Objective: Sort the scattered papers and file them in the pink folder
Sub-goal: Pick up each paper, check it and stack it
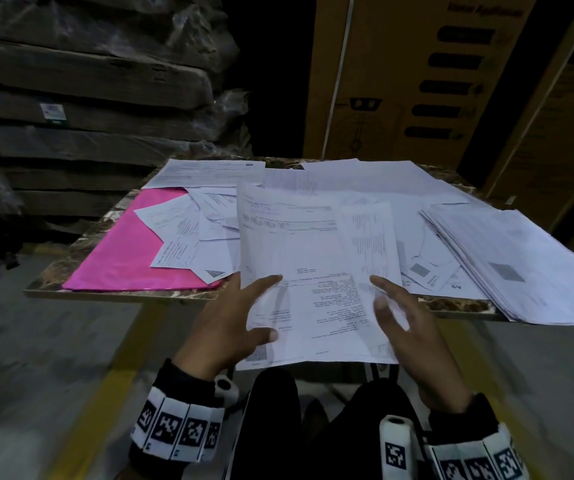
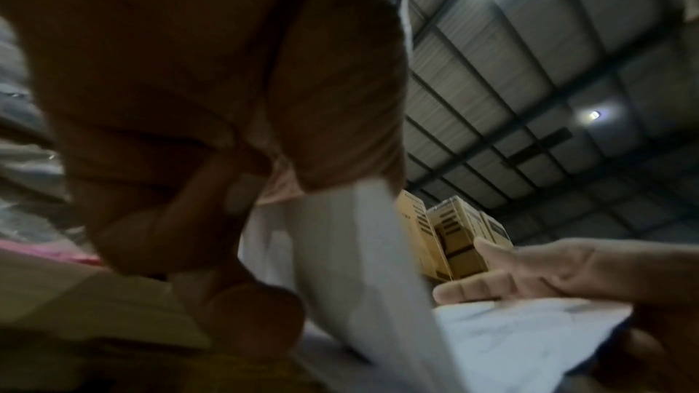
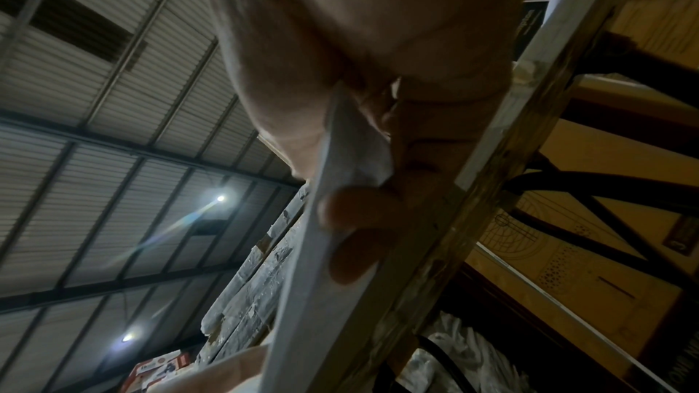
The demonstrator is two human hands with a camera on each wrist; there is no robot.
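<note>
While loose papers (image 1: 209,223) still litter the worktop (image 1: 458,304) and overlap the closed pink folder (image 1: 122,251), the left hand (image 1: 230,327) pinches a few sheets (image 1: 313,271) and the right hand (image 1: 413,327) clasps their other edge; filing looks barely begun.
</note>
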